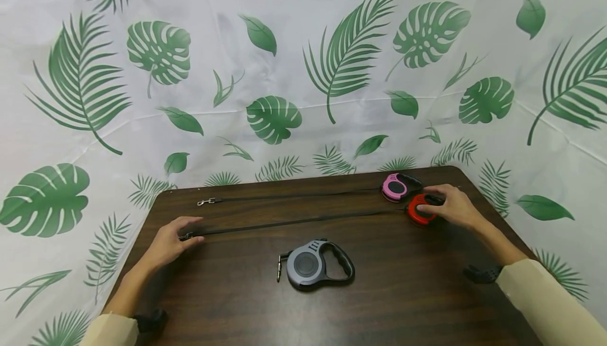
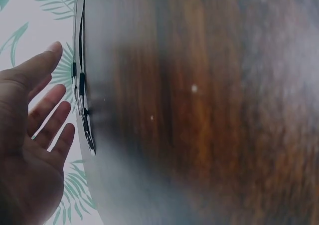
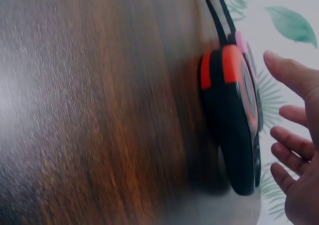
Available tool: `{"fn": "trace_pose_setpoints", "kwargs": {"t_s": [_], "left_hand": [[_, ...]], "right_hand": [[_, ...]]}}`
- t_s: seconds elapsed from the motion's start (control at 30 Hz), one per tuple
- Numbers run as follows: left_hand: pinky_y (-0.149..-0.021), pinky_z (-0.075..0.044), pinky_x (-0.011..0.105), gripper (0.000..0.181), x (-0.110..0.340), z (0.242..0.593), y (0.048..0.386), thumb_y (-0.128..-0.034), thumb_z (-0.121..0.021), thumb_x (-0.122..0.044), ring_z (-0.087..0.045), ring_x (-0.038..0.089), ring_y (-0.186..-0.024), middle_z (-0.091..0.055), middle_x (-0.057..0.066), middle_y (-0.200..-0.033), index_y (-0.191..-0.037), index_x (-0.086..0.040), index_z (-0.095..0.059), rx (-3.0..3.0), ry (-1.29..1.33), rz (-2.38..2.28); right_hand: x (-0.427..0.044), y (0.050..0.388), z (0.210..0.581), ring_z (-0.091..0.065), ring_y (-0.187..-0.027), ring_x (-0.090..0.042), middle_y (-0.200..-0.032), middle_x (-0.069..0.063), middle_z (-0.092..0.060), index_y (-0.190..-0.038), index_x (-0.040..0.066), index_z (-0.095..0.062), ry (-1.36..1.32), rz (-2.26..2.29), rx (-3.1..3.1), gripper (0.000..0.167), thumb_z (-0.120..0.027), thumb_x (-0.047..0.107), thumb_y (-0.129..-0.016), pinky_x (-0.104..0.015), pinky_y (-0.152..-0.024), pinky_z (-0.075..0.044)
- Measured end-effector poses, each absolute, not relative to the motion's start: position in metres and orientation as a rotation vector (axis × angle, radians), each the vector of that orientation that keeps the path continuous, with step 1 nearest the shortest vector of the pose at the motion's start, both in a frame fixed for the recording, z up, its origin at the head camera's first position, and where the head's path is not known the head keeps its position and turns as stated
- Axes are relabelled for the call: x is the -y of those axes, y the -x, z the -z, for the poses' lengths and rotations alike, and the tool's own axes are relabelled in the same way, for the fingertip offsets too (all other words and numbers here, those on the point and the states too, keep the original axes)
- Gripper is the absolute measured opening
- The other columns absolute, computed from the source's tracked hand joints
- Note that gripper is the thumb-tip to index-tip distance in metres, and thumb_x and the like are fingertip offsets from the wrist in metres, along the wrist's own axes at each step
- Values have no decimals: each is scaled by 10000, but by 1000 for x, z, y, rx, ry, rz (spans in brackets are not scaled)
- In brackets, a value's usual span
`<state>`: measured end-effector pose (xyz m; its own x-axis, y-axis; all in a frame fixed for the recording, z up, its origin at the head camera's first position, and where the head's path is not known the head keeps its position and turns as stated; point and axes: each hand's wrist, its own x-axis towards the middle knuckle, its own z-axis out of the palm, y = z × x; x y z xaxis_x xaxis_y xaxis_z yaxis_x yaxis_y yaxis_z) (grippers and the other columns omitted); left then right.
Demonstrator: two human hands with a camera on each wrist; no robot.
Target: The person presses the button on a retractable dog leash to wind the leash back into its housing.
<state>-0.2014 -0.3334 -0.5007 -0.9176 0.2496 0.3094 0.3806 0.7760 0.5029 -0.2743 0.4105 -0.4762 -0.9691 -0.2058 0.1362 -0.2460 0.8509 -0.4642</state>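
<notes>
A red retractable dog leash (image 1: 421, 210) lies at the right with its black strap drawn out leftward across the table. My right hand (image 1: 452, 205) hovers over its handle; in the right wrist view the relaxed fingers (image 3: 294, 142) stand apart from the casing. At the strap's other end, my left hand (image 1: 167, 241) is beside the metal clip (image 1: 187, 236), fingers loosely spread and holding nothing. Behind lies a pink retractable leash (image 1: 394, 187), its strap also extended to a silver clip (image 1: 206, 201). A grey retractable leash (image 1: 305, 265) rests in front, strap wound in, clip at its left.
The dark wooden table (image 1: 403, 293) has rounded far corners. A white cloth with green leaves (image 1: 274, 119) hangs right behind its far edge and along the sides.
</notes>
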Motion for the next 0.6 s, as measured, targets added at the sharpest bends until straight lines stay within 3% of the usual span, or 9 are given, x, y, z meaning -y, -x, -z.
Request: {"fn": "trace_pose_setpoints", "kwargs": {"t_s": [0.27, 0.6], "left_hand": [[-982, -494, 657, 507, 339, 503, 203, -863, -888, -136, -641, 504, -1208, -706, 251, -1279, -1308, 21, -702, 2753, 516, 816], [-975, -502, 632, 407, 342, 508, 209, -859, -887, -116, -682, 465, -1152, -741, 209, -1203, -1223, 7, -754, 2758, 541, 789]], "right_hand": [[-422, 282, 481, -484, -1292, -569, -1424, -389, -527, -1439, -82, -565, -262, -732, 3035, 843, -811, 526, -910, -737, -1018, -402], [-427, 292, 487, -501, -1299, -579, -1438, -399, -530, -1466, -107, -520, -255, -758, 3128, 905, -785, 559, -914, -729, -1023, -432]]}}
